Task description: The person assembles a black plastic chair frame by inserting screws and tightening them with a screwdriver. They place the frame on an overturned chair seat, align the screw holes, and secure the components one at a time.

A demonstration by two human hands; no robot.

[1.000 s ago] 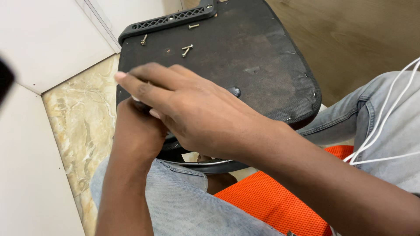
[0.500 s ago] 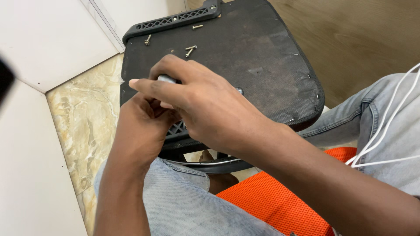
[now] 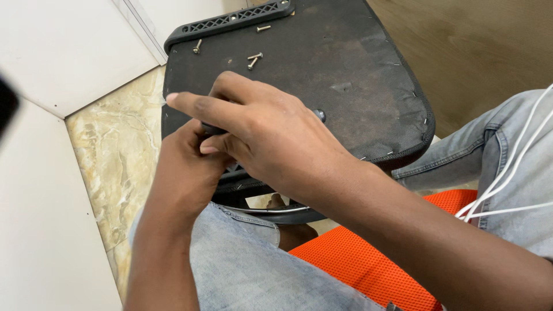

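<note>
Both hands have risen slightly over the black seat base. The right hand and left hand together pinch a small dark part; loose screws lie beyond.

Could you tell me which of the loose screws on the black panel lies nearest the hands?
The crossed pair of silver screws just above the right hand; the others lie farther up by the ribbed plastic strip.

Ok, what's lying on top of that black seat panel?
Loose screws lie on the black seat panel near its far edge. Both hands, left and right, cover the near part, hiding what's beneath.
</note>
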